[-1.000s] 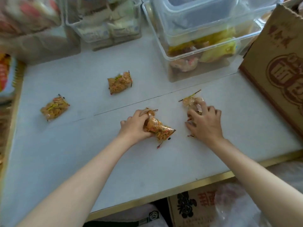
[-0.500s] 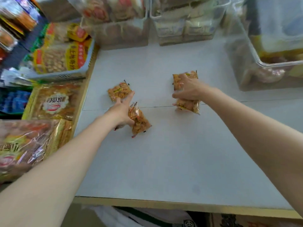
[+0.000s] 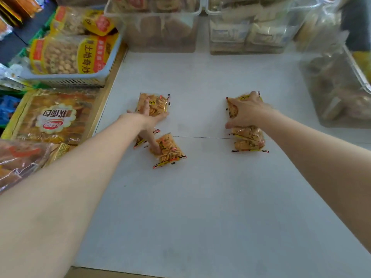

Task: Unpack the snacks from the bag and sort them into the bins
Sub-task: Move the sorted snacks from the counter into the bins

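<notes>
My left hand point(image 3: 149, 122) spreads across two snack packets: fingertips on the far packet point(image 3: 154, 104), thumb pinning the near packet point(image 3: 168, 150). My right hand point(image 3: 248, 113) claws over a far right packet point(image 3: 232, 110), its palm gripping another packet point(image 3: 249, 139) beneath. Beyond the fingertips stand clear bins point(image 3: 160, 27); another bin point(image 3: 341, 93) flanks the right. A basket point(image 3: 80, 77) of bagged snacks lies left on the white table point(image 3: 200, 197).

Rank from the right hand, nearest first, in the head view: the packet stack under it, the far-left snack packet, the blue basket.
1. Packet stack: directly under the right hand.
2. Far-left snack packet: across the table, by the left hand.
3. Blue basket: far left, off the table.
</notes>
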